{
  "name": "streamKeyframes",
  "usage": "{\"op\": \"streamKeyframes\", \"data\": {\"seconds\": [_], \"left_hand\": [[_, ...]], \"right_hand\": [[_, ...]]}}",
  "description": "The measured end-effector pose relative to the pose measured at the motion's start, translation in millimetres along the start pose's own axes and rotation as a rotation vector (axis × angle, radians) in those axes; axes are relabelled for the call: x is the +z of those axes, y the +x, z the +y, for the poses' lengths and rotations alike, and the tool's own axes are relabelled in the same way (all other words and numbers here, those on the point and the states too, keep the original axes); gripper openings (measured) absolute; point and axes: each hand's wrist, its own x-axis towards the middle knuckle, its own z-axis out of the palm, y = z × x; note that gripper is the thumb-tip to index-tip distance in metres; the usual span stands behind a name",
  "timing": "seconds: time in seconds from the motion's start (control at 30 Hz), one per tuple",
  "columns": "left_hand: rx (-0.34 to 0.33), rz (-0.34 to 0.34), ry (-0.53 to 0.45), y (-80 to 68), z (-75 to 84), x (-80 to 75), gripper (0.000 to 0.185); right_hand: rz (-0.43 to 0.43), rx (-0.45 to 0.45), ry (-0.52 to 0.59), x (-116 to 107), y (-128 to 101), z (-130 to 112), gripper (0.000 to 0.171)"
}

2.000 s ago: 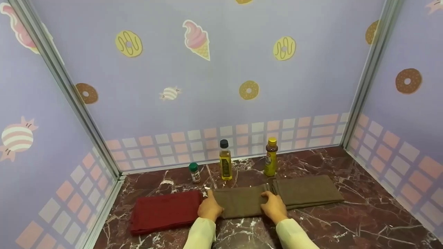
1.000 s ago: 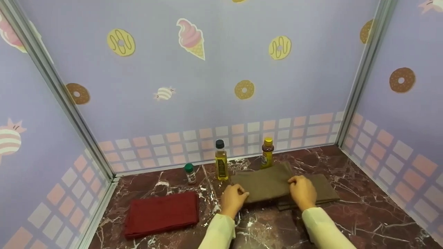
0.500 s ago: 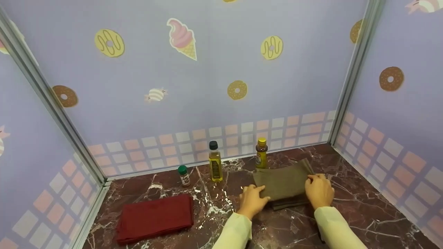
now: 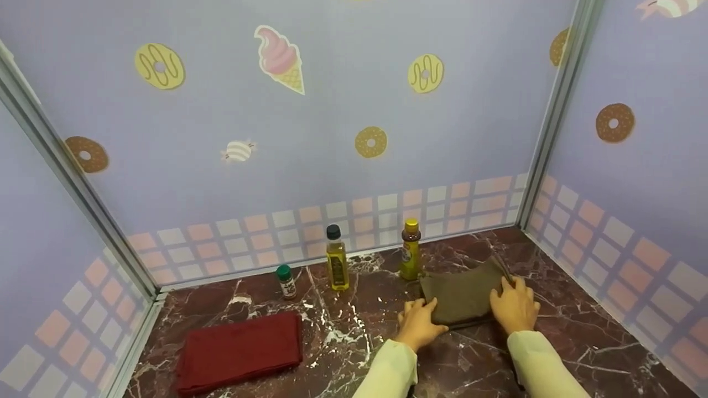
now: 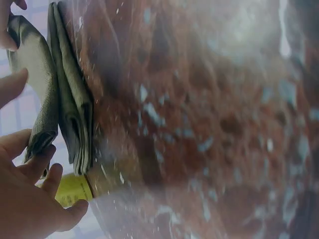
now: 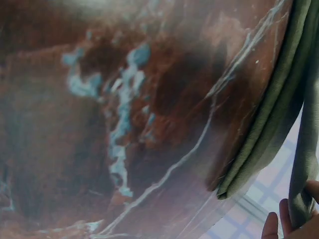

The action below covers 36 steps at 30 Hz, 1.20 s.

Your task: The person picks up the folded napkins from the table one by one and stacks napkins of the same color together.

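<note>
- While the left hand [image 4: 418, 326] pinches the near-left corner of the folded olive cloth [image 4: 462, 296], the right hand [image 4: 515, 308] grips its right edge.
- That cloth sits on another olive cloth [image 5: 75, 114] at the far right of the marble counter [image 4: 581, 337], just beside the yellow-capped bottle [image 4: 410, 250].
- Looks soft, light and floppy, so I'd hold it at the corners or it'll sag and unfold.
- Further left: oil bottle [image 4: 336, 258], small spice jar [image 4: 286, 282], red cloth [image 4: 239, 351].
</note>
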Motion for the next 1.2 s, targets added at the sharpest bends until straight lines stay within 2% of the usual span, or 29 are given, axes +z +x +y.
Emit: {"op": "streamKeyframes", "data": {"seconds": [0.2,0.43,0.63,0.87,1.03,1.2], "left_hand": [[-0.040,-0.048,0.030,-4.3,-0.9,4.0,0.078],[-0.061,-0.099,-0.035,-10.0,-3.8,8.9,0.084],[-0.076,-0.094,-0.067,-14.8,-4.2,11.7,0.081],[-0.101,-0.066,-0.030,-18.3,-10.8,12.0,0.074],[-0.110,-0.063,-0.053,-18.8,-12.5,10.7,0.071],[-0.114,0.002,-0.060,-20.2,-19.1,5.0,0.065]], "right_hand": [[-0.078,-0.021,-0.006,4,-2,7,0.058],[-0.152,-0.020,0.002,5,-9,18,0.063],[-0.207,0.013,0.013,8,-16,25,0.065],[-0.269,0.062,0.055,15,-19,25,0.067],[-0.241,0.079,0.053,17,-20,20,0.066],[-0.153,0.000,0.005,20,-17,-3,0.063]]}}
